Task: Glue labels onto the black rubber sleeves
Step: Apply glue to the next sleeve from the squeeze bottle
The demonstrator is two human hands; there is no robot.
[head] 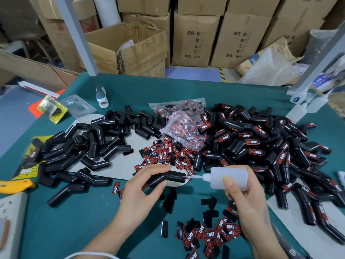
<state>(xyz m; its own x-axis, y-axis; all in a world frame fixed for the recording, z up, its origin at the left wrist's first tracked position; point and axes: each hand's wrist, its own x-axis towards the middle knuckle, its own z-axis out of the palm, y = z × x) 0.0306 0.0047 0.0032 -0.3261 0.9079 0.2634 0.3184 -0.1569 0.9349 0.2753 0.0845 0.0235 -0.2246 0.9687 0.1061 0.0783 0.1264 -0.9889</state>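
Observation:
My left hand [143, 186] grips a bent black rubber sleeve [169, 178] near the table's middle front. My right hand [242, 195] holds a translucent glue bottle [228, 178] on its side, its thin nozzle touching the sleeve's right end. A pile of bare sleeves [89, 146] lies to the left. Sleeves with red-and-black labels [270, 146] are heaped on the right. Loose labels [168, 156] lie scattered just beyond my hands, and more loose labels [209, 234] lie in front of my right wrist.
A clear bag of labels [183, 124] lies mid-table on the green table mat [93, 221]. A yellow utility knife [15, 185] is at the left edge. More glue bottles [300, 111] stand at the right. Cardboard boxes [194, 38] stack behind the table.

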